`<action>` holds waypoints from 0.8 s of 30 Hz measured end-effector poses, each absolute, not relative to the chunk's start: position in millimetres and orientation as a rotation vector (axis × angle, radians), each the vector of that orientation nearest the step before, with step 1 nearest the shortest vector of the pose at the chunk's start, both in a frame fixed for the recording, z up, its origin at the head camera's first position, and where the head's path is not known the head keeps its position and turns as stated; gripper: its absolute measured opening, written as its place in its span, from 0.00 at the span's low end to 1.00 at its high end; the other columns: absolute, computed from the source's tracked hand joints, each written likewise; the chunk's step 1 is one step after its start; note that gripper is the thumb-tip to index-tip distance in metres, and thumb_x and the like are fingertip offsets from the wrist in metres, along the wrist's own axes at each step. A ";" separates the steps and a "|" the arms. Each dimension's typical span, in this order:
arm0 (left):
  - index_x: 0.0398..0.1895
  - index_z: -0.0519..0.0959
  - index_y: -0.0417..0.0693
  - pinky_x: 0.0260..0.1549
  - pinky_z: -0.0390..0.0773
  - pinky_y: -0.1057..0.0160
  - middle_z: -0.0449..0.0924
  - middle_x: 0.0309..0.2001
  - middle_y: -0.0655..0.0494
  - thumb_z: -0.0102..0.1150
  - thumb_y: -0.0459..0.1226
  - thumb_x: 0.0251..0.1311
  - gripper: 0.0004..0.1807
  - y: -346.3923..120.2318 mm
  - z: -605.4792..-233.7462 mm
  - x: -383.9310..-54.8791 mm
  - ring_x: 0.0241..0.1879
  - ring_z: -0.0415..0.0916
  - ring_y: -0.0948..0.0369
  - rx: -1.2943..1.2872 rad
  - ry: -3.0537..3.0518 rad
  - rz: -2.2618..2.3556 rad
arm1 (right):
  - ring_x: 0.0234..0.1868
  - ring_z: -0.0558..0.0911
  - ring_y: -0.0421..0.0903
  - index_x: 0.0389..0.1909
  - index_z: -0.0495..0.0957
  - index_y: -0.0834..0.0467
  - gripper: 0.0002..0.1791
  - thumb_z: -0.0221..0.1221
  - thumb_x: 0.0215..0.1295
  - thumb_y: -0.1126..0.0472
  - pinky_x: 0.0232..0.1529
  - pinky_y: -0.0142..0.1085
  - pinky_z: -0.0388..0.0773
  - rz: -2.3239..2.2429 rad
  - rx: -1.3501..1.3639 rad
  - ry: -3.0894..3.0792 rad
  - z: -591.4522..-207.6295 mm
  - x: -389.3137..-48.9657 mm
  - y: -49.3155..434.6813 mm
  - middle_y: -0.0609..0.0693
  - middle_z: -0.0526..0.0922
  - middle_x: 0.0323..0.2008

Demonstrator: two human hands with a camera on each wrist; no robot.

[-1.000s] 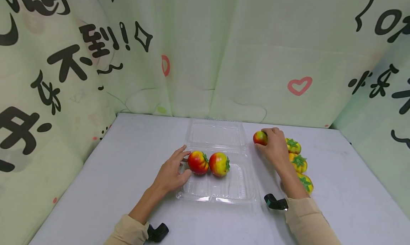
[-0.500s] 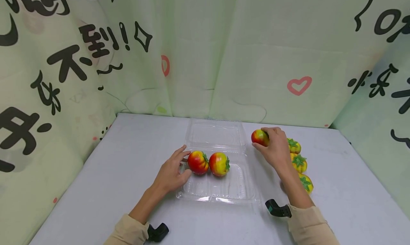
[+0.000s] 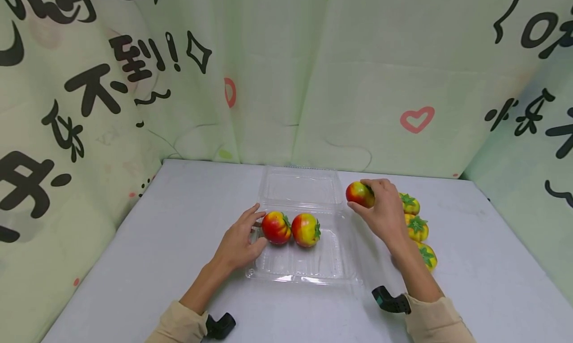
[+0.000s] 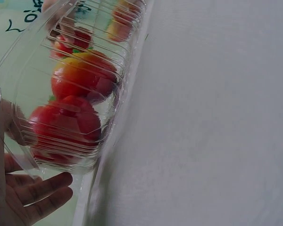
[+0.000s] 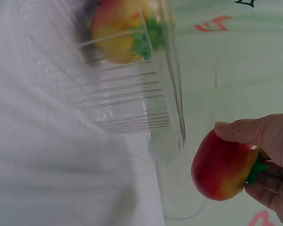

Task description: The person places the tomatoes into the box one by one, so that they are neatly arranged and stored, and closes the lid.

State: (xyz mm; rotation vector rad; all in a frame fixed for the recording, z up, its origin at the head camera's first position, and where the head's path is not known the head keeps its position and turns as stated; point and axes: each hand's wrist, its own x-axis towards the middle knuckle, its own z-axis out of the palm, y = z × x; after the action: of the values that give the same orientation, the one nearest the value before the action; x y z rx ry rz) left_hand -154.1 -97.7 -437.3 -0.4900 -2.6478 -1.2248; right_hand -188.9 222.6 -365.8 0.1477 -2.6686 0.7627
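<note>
My right hand (image 3: 386,211) grips a red-and-yellow tomato-like fruit (image 3: 359,194) between thumb and fingers, just right of a clear plastic clamshell box (image 3: 331,268). In the right wrist view, this fruit (image 5: 219,165) shows its green leafy cap towards the palm. Two similar fruits sit side by side in the box: a mostly red left one (image 3: 275,228) and a red-yellow right one (image 3: 306,230). My left hand (image 3: 240,241) is at the box's left edge, thumb and fingers spread beside the left fruit. The left wrist view shows straight fingers (image 4: 47,190) outside the plastic wall.
Several yellow-green fruits with leafy caps (image 3: 417,227) stand in a row right of the box, partly behind my right forearm. The box's lid (image 3: 301,186) lies folded back towards a printed curtain (image 3: 349,84). White cloth covers the table (image 3: 179,203).
My right hand has carried its fruit a little left, away from the row and towards the box. My left hand and the two boxed fruits have stayed in place.
</note>
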 end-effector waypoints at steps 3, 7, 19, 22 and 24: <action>0.66 0.76 0.39 0.45 0.87 0.52 0.66 0.74 0.43 0.61 0.35 0.53 0.32 -97.3 -437.8 -154.7 0.51 0.84 0.49 -0.494 -2.649 -1.221 | 0.58 0.72 0.63 0.62 0.75 0.67 0.32 0.73 0.58 0.63 0.52 0.59 0.82 0.765 0.151 -2.671 -365.9 -185.2 221.9 0.67 0.75 0.56; 0.66 0.76 0.39 0.44 0.87 0.53 0.66 0.74 0.43 0.60 0.35 0.53 0.32 -96.8 -438.0 -155.0 0.51 0.83 0.49 -0.495 -2.653 -1.218 | 0.57 0.72 0.63 0.62 0.75 0.67 0.32 0.73 0.57 0.63 0.51 0.58 0.82 0.759 0.158 -2.671 -366.2 -181.2 221.4 0.67 0.75 0.56; 0.66 0.76 0.39 0.42 0.87 0.55 0.66 0.75 0.44 0.60 0.35 0.53 0.32 -97.3 -437.1 -153.9 0.52 0.83 0.50 -0.489 -2.660 -1.230 | 0.55 0.74 0.61 0.61 0.77 0.66 0.31 0.74 0.57 0.61 0.50 0.57 0.83 0.745 0.187 -2.663 -368.9 -172.6 217.2 0.65 0.76 0.54; 0.66 0.76 0.39 0.40 0.87 0.58 0.66 0.74 0.44 0.60 0.35 0.53 0.32 -97.5 -437.2 -154.0 0.52 0.83 0.50 -0.483 -2.653 -1.235 | 0.54 0.74 0.60 0.61 0.77 0.66 0.31 0.74 0.57 0.61 0.50 0.56 0.82 0.751 0.205 -2.654 -368.4 -170.3 216.0 0.65 0.77 0.54; 0.65 0.76 0.39 0.38 0.86 0.61 0.67 0.74 0.44 0.59 0.35 0.54 0.31 -97.7 -437.0 -154.1 0.52 0.83 0.51 -0.479 -2.648 -1.244 | 0.54 0.74 0.60 0.60 0.77 0.66 0.31 0.74 0.57 0.61 0.50 0.56 0.82 0.748 0.221 -2.649 -368.2 -169.3 215.6 0.65 0.77 0.53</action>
State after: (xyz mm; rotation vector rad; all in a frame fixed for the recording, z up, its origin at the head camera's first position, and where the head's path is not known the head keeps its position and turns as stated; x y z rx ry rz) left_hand -154.1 -97.7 -437.0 -0.4792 -2.6484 -1.2436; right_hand -169.3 215.6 -368.2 0.2213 -2.6486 0.7480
